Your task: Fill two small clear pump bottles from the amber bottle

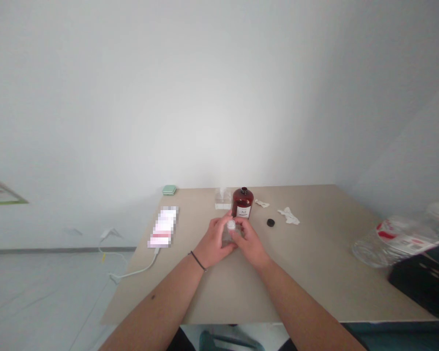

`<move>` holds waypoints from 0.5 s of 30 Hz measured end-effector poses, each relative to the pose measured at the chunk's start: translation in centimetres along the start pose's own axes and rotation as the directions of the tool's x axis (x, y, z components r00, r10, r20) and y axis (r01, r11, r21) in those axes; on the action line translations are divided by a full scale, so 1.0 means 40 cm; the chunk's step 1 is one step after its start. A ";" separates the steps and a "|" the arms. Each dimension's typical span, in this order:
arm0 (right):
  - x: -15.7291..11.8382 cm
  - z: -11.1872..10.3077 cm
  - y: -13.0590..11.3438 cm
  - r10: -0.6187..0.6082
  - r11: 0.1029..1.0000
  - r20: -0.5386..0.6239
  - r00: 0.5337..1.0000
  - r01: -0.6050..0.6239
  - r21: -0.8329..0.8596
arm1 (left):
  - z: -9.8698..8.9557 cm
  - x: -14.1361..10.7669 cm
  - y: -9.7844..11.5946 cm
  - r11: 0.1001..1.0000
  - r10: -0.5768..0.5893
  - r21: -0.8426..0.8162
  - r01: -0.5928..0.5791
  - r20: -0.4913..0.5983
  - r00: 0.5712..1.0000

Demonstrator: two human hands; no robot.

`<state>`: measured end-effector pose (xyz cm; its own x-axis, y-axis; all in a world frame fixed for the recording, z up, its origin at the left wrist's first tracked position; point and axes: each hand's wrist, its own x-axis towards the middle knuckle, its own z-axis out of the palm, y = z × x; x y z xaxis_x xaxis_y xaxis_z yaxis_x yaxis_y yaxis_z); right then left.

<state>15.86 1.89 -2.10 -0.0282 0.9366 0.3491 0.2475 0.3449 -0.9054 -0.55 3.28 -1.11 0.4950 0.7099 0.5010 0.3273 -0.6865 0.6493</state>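
Two bare hands, head view: left hand (214, 240) and right hand (250, 242) closed around small clear bottle (229, 237) with white cap (231, 224), over beige table (307, 273); amber bottle (243, 203) stood just behind, black cap (270, 223) lay to right.

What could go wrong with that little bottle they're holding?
The small clear bottle is held between the left hand and right hand, so it could slip and fall. The dark red bottle stands just beyond the hands and might get bumped. The black cap lying nearby may be its lid; if so, the bottle could spill if it tipped.
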 end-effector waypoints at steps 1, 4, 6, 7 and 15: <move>0.000 0.001 0.001 0.006 1.000 -0.004 1.000 -0.006 -0.006 | 0.000 0.000 0.000 1.000 -0.001 -0.001 0.001 -0.001 1.000; 0.001 0.001 0.001 -0.039 0.999 -0.004 0.999 0.039 -0.009 | -0.001 0.000 0.003 1.000 -0.008 0.003 0.008 0.003 1.000; 0.002 -0.002 0.000 -0.084 0.996 -0.001 0.996 0.084 -0.003 | -0.002 0.000 0.005 1.000 -0.013 0.008 0.013 0.010 1.000; 0.003 -0.003 -0.001 -0.098 0.995 -0.001 0.995 0.098 -0.003 | -0.003 0.000 0.006 1.000 -0.016 0.010 0.015 0.013 1.000; -0.001 0.004 -0.008 0.000 1.000 -0.017 1.000 -0.001 -0.021 | -0.001 0.001 0.005 1.000 -0.013 -0.014 0.013 0.004 1.000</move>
<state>15.63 1.74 -1.88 -0.0118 0.9356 0.3528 0.2679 0.3429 -0.9004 -0.52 3.20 -0.94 0.4943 0.7178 0.4903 0.3224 -0.6752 0.6635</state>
